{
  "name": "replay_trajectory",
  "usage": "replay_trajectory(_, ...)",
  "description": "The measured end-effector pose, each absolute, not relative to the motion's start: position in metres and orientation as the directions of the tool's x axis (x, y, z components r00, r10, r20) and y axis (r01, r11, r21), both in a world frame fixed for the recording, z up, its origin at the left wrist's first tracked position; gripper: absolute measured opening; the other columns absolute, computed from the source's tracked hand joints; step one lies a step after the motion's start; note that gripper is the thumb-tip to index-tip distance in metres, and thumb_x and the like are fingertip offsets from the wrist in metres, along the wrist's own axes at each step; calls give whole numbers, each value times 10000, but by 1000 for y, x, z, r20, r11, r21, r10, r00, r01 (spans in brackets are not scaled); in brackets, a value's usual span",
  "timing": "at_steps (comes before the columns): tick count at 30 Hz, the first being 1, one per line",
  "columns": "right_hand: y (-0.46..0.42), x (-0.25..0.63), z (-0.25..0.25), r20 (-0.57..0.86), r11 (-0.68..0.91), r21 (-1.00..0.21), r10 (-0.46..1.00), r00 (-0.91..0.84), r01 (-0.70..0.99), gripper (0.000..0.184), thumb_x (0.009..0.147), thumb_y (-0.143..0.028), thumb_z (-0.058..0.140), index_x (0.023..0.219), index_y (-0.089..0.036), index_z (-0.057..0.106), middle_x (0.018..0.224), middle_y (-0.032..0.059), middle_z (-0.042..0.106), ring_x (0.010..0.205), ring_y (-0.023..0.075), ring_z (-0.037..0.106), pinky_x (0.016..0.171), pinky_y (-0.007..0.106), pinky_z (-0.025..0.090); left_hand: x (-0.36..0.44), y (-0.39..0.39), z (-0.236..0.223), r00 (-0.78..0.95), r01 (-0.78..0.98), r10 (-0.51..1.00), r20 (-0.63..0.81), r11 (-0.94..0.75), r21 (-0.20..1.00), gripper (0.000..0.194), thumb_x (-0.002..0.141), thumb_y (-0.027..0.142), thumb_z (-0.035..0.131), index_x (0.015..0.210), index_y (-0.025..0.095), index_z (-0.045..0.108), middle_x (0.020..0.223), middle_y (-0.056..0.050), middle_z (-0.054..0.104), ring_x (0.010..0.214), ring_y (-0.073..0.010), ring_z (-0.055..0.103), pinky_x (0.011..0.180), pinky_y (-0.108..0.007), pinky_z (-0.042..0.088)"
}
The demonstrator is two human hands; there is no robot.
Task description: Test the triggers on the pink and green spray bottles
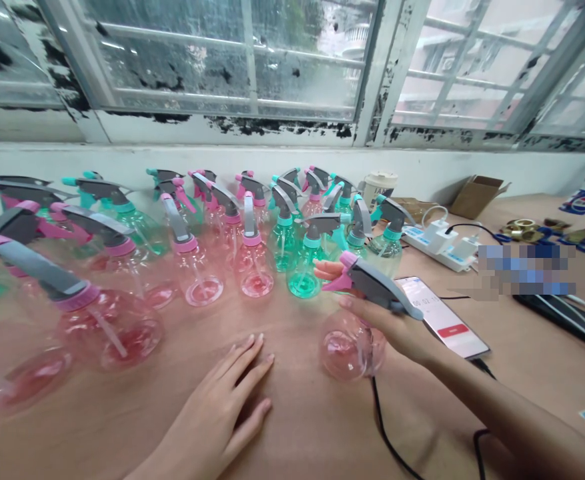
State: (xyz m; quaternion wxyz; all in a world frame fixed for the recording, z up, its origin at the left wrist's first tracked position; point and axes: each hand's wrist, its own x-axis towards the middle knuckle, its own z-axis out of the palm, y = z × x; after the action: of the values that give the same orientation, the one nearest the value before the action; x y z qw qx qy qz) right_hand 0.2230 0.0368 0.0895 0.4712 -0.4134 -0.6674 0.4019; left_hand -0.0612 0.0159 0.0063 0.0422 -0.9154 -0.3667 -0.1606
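My left hand [232, 393] lies palm down on the wooden table with its fingers stretched out and nothing in it. To its right, my right hand [395, 330] is closed around the neck of a clear pink spray bottle [343, 350]. Its grey sprayer head with pink nozzle and trigger sticks out above my fingers, and part of the neck is hidden by the hand. The bottle stands on or just above the table; I cannot tell which. Further back are pink spray bottles [255, 270] and green spray bottles [305, 270], several of each. A larger-looking pink spray bottle [112, 327] stands at near left.
Right of the held bottle lies a phone [437, 320] showing a timer. Behind it are a white power strip [439, 247] with plugs, a cardboard box [477, 197] and a paper cup [379, 187]. A black cable [379, 413] crosses the table. Barred windows [232, 60] rise behind.
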Motion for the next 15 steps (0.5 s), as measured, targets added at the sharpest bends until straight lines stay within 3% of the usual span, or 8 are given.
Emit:
replay_trajectory(4,39,224,94,254,301,-942,928,-271,148,392,827,-396,674,1206,-305,631,1241,29,665,1191,268,603,1000,440,505,-61,17,7,688,685,643,335,-729,-7,494,914,427,544,1374,249,512,1442,-81,504,1262,-308,545,987,-479,514)
replay_trajectory(9,46,220,89,297,336,-929,926,-235,151,291,714,-420,764,936,-258,667,1012,30,698,906,234,683,694,324,577,-62,17,5,698,677,631,339,-735,-27,502,917,432,540,1382,247,498,1451,-78,496,1264,-310,544,973,-489,527)
replay_trajectory(12,48,217,86,316,352,-916,928,-199,190,217,794,-443,686,828,-235,632,841,11,673,710,168,641,660,305,535,-62,17,4,698,675,628,345,-737,-24,508,919,424,541,1391,246,485,1450,-78,498,1265,-310,544,972,-490,529)
replay_trajectory(15,47,214,87,331,362,-895,931,-156,262,291,844,-485,610,737,-215,591,730,8,624,683,162,612,644,297,501,-62,17,4,698,670,622,355,-742,-20,496,920,424,539,1378,240,500,1444,-83,505,1261,-311,547,967,-479,535)
